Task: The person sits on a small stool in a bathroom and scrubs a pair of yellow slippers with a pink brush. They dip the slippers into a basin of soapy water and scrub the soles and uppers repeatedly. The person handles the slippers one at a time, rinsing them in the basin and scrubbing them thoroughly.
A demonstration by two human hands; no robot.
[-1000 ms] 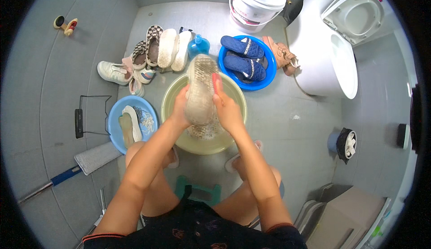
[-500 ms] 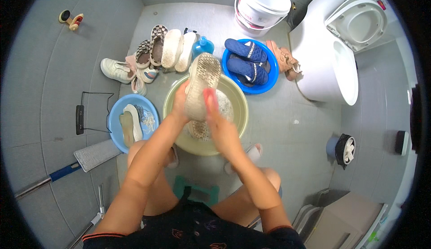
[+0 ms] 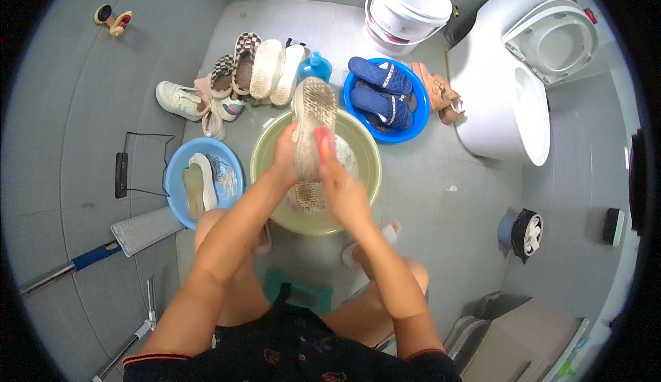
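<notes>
Over the yellow-green basin (image 3: 375, 179), my left hand (image 3: 284, 153) grips the left side of a pale shoe (image 3: 313, 113), its dirty, patterned sole facing up. My right hand (image 3: 344, 192) is closed on a small pinkish-red scrubbing brush (image 3: 323, 142), held against the right side of that sole. The brush and hand are smeared by motion, and the bristles are hidden. Below, another shoe (image 3: 308, 196) lies sole up in the basin, among suds.
Left is a light-blue basin (image 3: 180, 203) with insoles and laces. Several shoes (image 3: 267, 72) stand beyond, beside a blue bottle (image 3: 315, 68). A blue basin (image 3: 421, 124) holds slippers (image 3: 381, 106). A white bucket (image 3: 406, 13), toilet (image 3: 499, 106), mop (image 3: 148, 230) and bin (image 3: 527, 234) surround the floor.
The shoe and brush have shifted only slightly over the basin, with the brush still at the sole. The whole view has moved a little.
</notes>
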